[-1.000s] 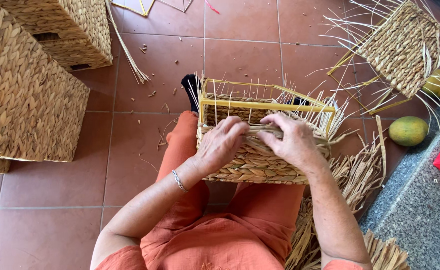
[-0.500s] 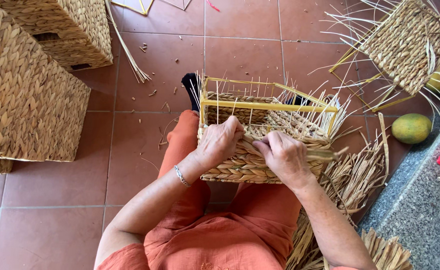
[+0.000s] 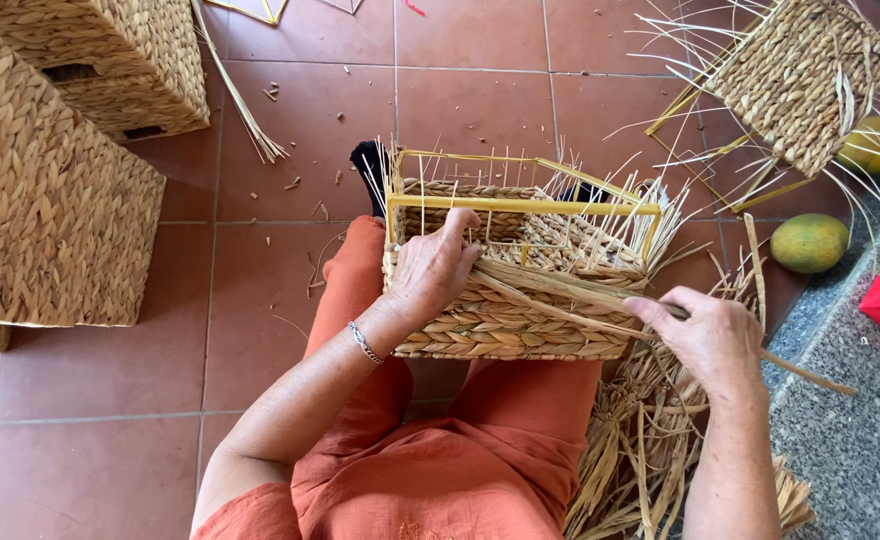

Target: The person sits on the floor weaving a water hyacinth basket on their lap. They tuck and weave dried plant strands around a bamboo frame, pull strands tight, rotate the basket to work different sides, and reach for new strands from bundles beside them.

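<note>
1. Left hand (image 3: 430,268) is clamped on the near rim of the half-woven basket (image 3: 510,320), fingers curled over the top edge and pressing the weave down.
2. The basket sits on the person's lap, on the orange trousers (image 3: 440,440), its yellow wire frame (image 3: 520,203) standing bare above the woven part.
3. Right hand (image 3: 705,335) is out to the right of the basket, fingers pressed together around a long straw strand (image 3: 560,300), and the strand runs taut from the hand back to the basket's near wall.
4. Below that hand, a loose heap of dried straw (image 3: 640,450) lies on the floor, right beside the knee.
5. Far left, two finished woven boxes (image 3: 50,190) stand on the red tiles (image 3: 260,300).
6. Far right, another unfinished basket (image 3: 805,80) lies tilted with stalks sticking out, and a green-yellow fruit (image 3: 808,243) rests near it by the stone kerb.
7. A thin bracelet (image 3: 364,343) rings the left wrist.
</note>
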A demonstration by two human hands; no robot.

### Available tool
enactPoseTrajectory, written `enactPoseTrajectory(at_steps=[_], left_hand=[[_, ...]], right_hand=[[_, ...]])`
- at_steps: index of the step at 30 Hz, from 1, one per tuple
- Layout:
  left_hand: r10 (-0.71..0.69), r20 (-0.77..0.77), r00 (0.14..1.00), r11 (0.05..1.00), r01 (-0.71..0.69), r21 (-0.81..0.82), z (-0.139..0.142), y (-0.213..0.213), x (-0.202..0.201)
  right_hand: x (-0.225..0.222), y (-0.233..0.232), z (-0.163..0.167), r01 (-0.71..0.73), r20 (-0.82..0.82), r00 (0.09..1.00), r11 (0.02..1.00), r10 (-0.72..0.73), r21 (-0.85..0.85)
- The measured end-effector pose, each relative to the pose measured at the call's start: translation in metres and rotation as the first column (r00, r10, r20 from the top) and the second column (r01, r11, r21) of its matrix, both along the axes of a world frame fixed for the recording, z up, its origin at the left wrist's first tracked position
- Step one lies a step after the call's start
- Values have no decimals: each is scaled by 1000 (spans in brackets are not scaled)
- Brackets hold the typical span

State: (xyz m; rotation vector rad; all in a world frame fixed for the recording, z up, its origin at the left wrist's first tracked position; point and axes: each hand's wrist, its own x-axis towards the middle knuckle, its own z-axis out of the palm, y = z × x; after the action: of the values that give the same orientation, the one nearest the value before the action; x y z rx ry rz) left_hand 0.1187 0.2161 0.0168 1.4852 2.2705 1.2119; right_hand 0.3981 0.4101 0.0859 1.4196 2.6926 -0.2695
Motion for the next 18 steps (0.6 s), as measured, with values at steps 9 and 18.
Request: enactPoseTrajectory(at_steps=[9, 18], left_hand=[[-67, -225, 972, 995, 83, 62, 5, -10, 10], [-157, -300, 941, 967, 208, 147, 19, -17, 31]], right_hand=[[-38, -62, -36, -463, -403, 626, 733, 668, 498], [-71, -67, -10, -255, -234, 687, 530, 688, 809]])
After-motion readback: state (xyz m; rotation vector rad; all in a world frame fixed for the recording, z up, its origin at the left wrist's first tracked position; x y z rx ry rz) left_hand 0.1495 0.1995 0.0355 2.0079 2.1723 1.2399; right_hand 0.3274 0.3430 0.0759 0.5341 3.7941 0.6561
